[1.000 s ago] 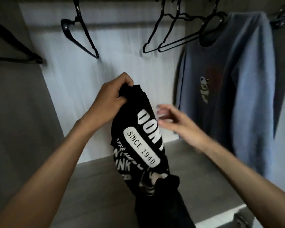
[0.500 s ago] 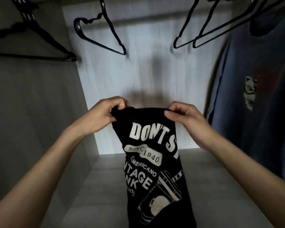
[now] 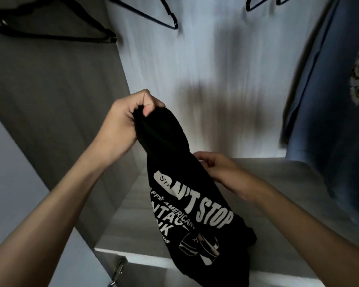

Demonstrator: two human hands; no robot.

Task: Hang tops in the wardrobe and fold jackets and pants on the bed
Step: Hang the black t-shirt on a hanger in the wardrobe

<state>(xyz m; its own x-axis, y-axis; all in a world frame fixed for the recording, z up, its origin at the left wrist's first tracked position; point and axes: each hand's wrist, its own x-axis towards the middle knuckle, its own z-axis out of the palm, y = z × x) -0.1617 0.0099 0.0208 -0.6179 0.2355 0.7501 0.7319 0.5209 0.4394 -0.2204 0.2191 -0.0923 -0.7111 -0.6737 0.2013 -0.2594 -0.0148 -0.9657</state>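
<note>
Left hand [image 3: 122,123] pinches black T-shirt [image 3: 187,195] top edge; right hand [image 3: 218,170] grips its right side, over the wardrobe shelf [image 3: 278,204]. Print legible: "N'T STOP", "AMERICAN".

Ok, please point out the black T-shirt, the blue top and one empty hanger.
black T-shirt [image 3: 207,214], head view, printed front
blue top [image 3: 327,141], head view, plain body
empty hanger [image 3: 108,37], head view, bar end
</note>
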